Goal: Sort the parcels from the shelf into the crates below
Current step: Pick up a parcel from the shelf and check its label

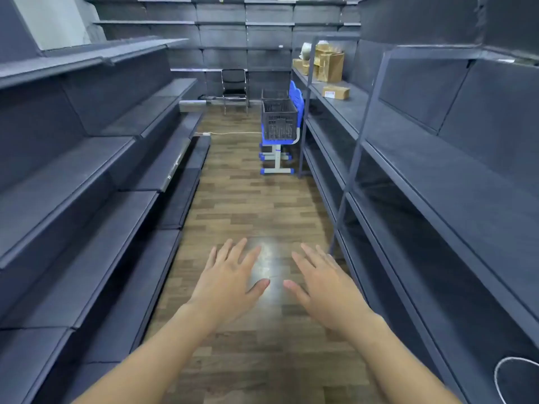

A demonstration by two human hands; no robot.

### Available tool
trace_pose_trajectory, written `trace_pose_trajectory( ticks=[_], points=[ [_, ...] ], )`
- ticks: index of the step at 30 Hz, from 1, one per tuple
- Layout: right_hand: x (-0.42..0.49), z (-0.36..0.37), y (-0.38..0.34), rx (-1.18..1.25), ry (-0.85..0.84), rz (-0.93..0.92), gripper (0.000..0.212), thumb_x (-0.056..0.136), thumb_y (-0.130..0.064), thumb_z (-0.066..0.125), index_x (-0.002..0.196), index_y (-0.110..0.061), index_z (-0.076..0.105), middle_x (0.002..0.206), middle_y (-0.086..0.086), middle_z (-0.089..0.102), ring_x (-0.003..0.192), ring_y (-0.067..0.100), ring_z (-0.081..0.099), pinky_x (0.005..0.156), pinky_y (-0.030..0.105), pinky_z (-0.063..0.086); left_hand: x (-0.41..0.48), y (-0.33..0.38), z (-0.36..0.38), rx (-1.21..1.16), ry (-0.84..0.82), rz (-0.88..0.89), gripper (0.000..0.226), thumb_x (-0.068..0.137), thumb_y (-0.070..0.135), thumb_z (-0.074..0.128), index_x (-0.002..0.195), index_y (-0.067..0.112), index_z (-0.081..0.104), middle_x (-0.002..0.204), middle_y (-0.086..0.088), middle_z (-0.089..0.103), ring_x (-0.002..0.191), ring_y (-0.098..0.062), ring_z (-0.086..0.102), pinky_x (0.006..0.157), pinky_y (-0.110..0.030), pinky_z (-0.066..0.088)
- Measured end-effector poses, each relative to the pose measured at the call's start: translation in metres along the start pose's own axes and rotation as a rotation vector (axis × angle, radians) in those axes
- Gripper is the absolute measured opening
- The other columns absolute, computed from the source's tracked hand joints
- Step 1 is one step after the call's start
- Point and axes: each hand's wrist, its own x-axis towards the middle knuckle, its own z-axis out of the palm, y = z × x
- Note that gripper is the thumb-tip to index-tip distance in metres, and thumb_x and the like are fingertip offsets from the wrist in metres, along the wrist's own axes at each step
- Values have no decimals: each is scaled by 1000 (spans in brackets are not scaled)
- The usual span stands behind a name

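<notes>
We hold both bare forearms stretched forward, side by side and apart. Our left hand is palm-down with its fingers spread and pointing ahead, the thumb angled inward. Our right hand mirrors it, flat and splayed, its thumb turned toward the left one. The two thumb tips sit near each other without touching, and neither hand grips anything
</notes>
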Motion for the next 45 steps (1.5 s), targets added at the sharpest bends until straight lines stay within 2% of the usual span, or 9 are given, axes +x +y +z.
trace_pose_trajectory(
  ticks=[2,5,10,16,21,24,28,37,45],
  points=[
    [27,-9,18,60,-3,1,79,101,-67,15,166,-22,15,175,4,7,162,29,1,131,41,8,28,-1,-8,-19,-17,7,106,71,81,-13,166,35,3,175,-3,2,161,-28,-3,130,-47,0],
    [77,-28,42,53,3,-25,68,108,-57,31,166,-23,16,175,2,5,162,27,1,130,40,9,77,-9,-25,9,21,-5,122,63,92,-25,165,35,8,175,-4,6,161,-29,0,130,-48,2],
    [158,-54,72,57,16,-49,66,108,-56,35,165,-26,19,175,-1,5,162,23,0,128,38,12,157,-36,-49,23,42,-29,89,88,80,-4,165,36,2,175,-4,1,161,-29,-6,130,-48,0],
    [279,-65,101,27,61,-53,68,107,-58,35,166,-26,18,175,1,5,162,24,2,128,38,10,275,-80,-62,18,97,-21,114,72,92,-18,165,34,12,174,-7,9,161,-33,0,130,-52,4],
    [379,-77,115,41,89,16,70,106,-60,36,165,-27,20,175,0,8,162,25,3,130,44,14,383,-118,-66,-29,123,12,106,76,90,-7,165,35,11,174,-6,9,160,-32,0,129,-51,3],
    [430,-87,123,48,119,62,70,105,-62,34,165,-30,17,175,-2,3,162,21,-1,131,40,10,446,-138,-68,-137,181,1,115,69,96,-13,165,38,14,174,-3,11,160,-30,2,129,-49,4],
    [499,-96,141,92,111,125,70,105,-64,33,165,-33,15,175,-3,0,162,20,-3,129,37,7,525,-153,-74,-195,175,-24,105,75,88,-5,164,37,15,174,-2,10,161,-29,1,128,-49,1],
    [699,-102,219,108,115,108,70,105,-62,39,165,-32,18,175,0,4,162,21,0,130,40,12,732,-180,-75,-120,135,16,85,93,79,13,165,34,14,174,-5,9,161,-30,-1,129,-53,1],
    [879,-154,303,115,141,76,69,104,-61,42,164,-32,23,175,1,10,161,21,7,130,41,13,918,-197,-117,-150,177,-27,100,78,83,-1,164,35,18,173,-4,15,160,-29,5,129,-50,5]
  ],
)
